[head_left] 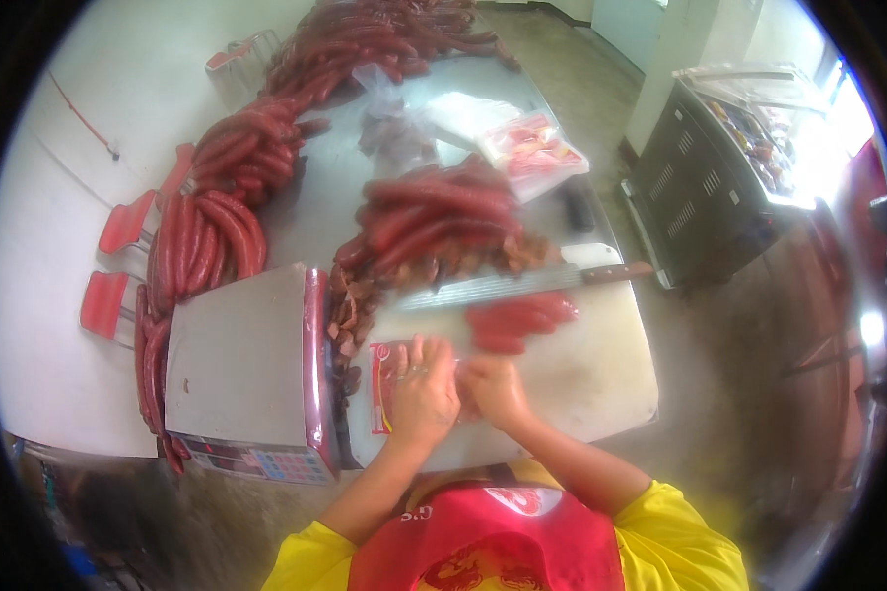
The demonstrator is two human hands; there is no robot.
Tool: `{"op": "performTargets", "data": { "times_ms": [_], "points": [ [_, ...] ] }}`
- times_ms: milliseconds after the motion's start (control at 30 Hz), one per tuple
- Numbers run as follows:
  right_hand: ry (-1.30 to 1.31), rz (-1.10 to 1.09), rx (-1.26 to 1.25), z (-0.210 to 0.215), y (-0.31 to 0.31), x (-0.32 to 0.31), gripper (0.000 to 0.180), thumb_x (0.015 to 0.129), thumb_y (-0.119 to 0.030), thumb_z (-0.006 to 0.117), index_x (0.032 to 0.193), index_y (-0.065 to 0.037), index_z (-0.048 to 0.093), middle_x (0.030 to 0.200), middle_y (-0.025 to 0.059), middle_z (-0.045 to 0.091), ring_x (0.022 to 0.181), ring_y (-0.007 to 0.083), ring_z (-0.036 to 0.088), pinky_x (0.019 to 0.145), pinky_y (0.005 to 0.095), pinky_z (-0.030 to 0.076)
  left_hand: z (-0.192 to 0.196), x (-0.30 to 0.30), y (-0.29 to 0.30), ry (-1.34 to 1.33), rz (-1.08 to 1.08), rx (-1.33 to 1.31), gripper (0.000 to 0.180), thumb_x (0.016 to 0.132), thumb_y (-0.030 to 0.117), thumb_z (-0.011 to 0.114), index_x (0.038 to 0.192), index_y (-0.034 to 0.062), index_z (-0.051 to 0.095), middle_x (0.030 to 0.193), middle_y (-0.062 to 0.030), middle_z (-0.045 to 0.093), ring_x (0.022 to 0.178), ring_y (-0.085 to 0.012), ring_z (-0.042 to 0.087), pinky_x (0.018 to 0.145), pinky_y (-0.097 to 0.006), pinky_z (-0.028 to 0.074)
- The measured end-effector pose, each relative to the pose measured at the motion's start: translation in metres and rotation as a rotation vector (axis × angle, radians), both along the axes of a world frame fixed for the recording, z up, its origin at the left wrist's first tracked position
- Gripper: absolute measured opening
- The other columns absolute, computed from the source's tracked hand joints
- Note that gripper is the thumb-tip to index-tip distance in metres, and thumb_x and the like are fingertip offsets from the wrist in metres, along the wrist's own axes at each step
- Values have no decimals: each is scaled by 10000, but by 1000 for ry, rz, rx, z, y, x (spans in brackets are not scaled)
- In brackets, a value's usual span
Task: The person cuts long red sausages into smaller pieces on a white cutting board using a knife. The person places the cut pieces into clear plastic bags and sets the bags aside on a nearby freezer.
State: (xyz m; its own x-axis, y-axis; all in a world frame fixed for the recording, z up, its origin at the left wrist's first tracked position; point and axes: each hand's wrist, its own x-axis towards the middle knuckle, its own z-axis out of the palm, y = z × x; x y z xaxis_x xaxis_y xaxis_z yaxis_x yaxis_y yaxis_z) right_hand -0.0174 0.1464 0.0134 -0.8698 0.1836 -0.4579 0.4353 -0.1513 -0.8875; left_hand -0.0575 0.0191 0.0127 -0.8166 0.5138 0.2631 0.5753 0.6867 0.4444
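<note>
Packet (380,396) of red-and-clear plastic sits near-left on the white plastic cutting board (611,364), left hand (425,390) spread over it, right hand (496,391) curled by its right end, grip hidden, while the long brown-handled steel knife (493,287), overhanging the board's right edge, could fall if bumped.

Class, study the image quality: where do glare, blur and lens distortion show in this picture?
Head view: glare washes out the area beside the dark cabinet; head view: haze softens the sausage pile beyond the knife, and the right hand looks blurred; head view: a black fisheye rim swallows the corners, and the cabinet appears to lean.
</note>
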Motion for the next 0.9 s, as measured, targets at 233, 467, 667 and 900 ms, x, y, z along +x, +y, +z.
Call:
{"op": "performTargets", "data": {
  "times_ms": [233, 467, 667, 900],
  "points": [
    [135, -37, 433, -12, -28, -21, 192, 834, -127, 584, 859, 54, 644, 730, 209, 668, 668, 252, 676, 600, 406, 502, 0, -1, -10, -46, -62, 318, 259, 918, 51, 527, 1157, -21, 597, 1097, -238, 648, 1140, -398, 577, 1068, -481, 377],
    [93, 148, 343, 40, -2, 9, 215, 828, -114, 587, 968, 26, 669, 781, 167, 696, 599, 218, 633, 586, 372, 507, 27, -29, 1, -201, 31, 144, 333, 817, 137, 606, 1114, -13, 630, 959, -220, 670, 887, -396, 653, 911, -475, 469],
    [-170, 221, -153, 30, -19, 47, 262, 812, -70, 665, 1070, -25, 667, 900, 34, 701, 598, 94, 579, 537, 237, 476, 46, -41, 24, -207, 75, -129, 124, 796, 194, 673, 802, 71, 693, 724, -184, 655, 708, -383, 643, 655, -450, 513],
    [984, 334, 613, 58, 47, 101, 42, 824, -43, 613, 865, -39, 612, 786, 117, 557, 664, 291, 579, 578, 374, 487, 108, -16, 3, -243, 60, 115, 90, 730, 68, 723, 755, -11, 687, 646, -134, 653, 559, -192, 611, 569, -312, 470]
  ]
}}
